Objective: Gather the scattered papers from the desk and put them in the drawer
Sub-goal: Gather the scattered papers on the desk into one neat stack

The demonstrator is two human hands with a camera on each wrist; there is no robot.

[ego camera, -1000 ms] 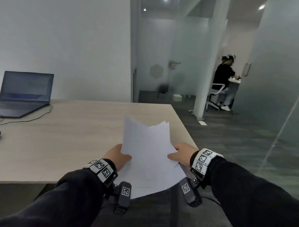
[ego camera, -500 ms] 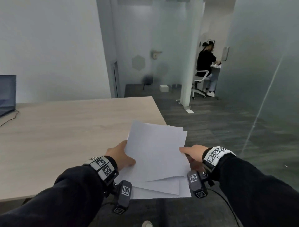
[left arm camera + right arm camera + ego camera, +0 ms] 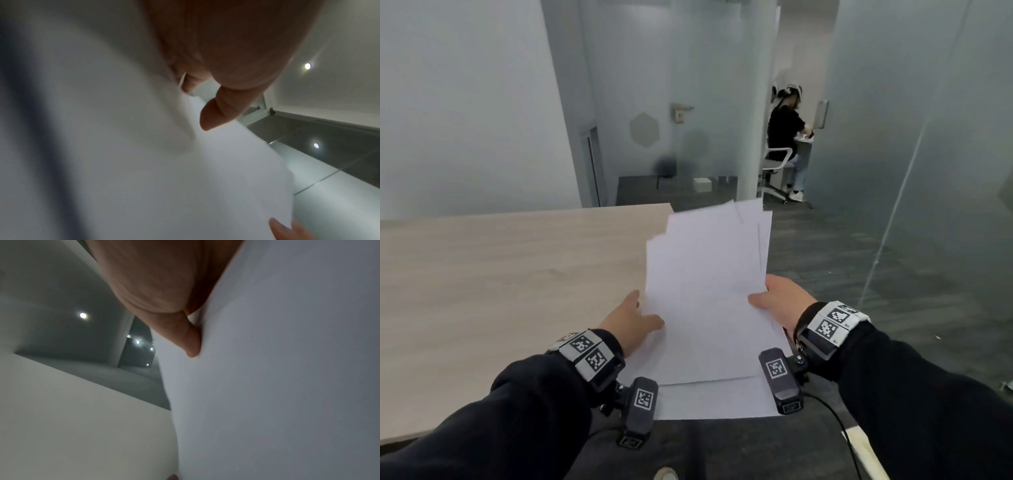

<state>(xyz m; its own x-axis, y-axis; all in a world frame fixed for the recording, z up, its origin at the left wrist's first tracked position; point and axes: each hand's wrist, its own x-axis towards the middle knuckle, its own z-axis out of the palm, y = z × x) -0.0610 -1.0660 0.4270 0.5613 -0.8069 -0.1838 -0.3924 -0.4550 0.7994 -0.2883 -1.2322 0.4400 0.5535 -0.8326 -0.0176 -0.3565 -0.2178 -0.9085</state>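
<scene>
Head view showed the papers [image 3: 705,308] held as a loose, fanned stack off the bench [image 3: 510,281] edge, above the lap. The left hand [image 3: 631,320] pinched the stack's left edge and the right hand [image 3: 779,301] gripped its right edge, thumbs on top. No drawer was visible. Squaring the uneven sheets first would probably keep corners from catching on the way in.

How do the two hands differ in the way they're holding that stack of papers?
The left hand is at the papers' left edge over the desk; the right hand is at their right edge, past the desk, over the floor. The left thumb lies low on the top sheet; the right thumb presses it slightly higher up. Both pinch the sheets, thumb on top, and both wear marker-tagged wristbands.
</scene>
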